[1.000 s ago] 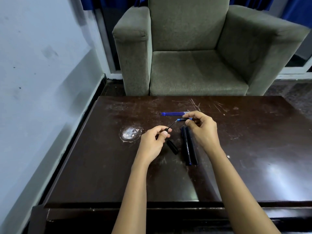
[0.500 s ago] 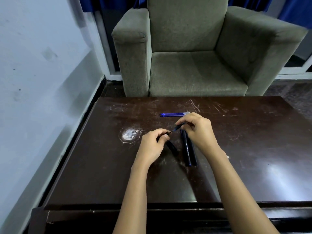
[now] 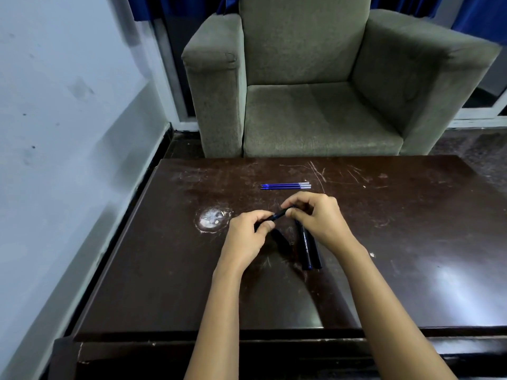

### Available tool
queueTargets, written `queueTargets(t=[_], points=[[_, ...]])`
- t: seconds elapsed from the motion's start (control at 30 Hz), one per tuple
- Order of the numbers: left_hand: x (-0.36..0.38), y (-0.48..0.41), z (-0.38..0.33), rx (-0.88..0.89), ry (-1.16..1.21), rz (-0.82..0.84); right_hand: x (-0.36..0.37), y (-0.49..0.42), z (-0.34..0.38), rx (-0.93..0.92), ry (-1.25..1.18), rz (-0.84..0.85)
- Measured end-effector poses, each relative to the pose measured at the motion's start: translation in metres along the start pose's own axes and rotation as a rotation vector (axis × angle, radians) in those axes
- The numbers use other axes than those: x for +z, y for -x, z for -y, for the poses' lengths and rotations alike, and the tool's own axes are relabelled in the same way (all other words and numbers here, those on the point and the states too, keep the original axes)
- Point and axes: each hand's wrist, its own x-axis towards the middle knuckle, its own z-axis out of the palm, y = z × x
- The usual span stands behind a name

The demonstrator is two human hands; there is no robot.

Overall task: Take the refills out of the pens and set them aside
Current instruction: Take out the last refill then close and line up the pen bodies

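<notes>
My left hand (image 3: 248,238) and my right hand (image 3: 319,218) are both pinched on one dark blue pen (image 3: 279,214), held just above the table; only a short stretch shows between the fingertips. Whether that stretch is barrel or refill I cannot tell. Three blue refills (image 3: 285,185) with pale ends lie side by side on the dark table (image 3: 411,242), just beyond my hands. Two black pens (image 3: 309,252) lie parallel under my right wrist. A short black pen piece (image 3: 281,240) rests between my hands, on the table.
A pale round worn patch (image 3: 211,219) marks the tabletop left of my left hand. A grey-green armchair (image 3: 315,91) stands right behind the table's far edge. A light wall (image 3: 68,133) runs along the left side.
My right hand has moved back toward my left hand. The thin length stretched between them a second ago has shortened to a small stub. The refills and pens on the table have not moved.
</notes>
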Motion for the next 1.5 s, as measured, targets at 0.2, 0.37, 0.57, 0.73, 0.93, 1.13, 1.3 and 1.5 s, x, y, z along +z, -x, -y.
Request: queueTargets(t=[0.2,0.37,0.57,0.73,0.93,1.13,1.3,1.5], points=[[0.0,0.002,-0.001,0.03,-0.01,0.035,0.005,0.0,-0.006,0.1,0.132,0.105],[0.001,0.001,0.0,0.022,-0.07,0.033,-0.001,0.003,-0.01,-0.013,-0.026,0.165],[0.001,0.002,0.001,0.04,-0.12,0.049,0.003,0.002,-0.013,0.031,0.065,0.184],[0.002,0.001,0.002,0.051,-0.183,0.022,0.0,0.001,-0.011,-0.04,0.107,0.16],[0.002,0.001,0.002,0.11,-0.196,-0.009,0.004,0.002,-0.016,0.014,0.083,0.202],[0.002,0.003,-0.001,0.12,-0.205,-0.005,0.004,0.0,-0.015,-0.047,0.182,0.14],[0.0,0.003,0.0,0.125,-0.214,-0.012,0.002,0.002,-0.014,-0.073,0.059,0.182],[-0.001,0.003,0.0,0.126,-0.194,-0.007,0.006,0.001,-0.015,-0.037,0.139,0.15]])
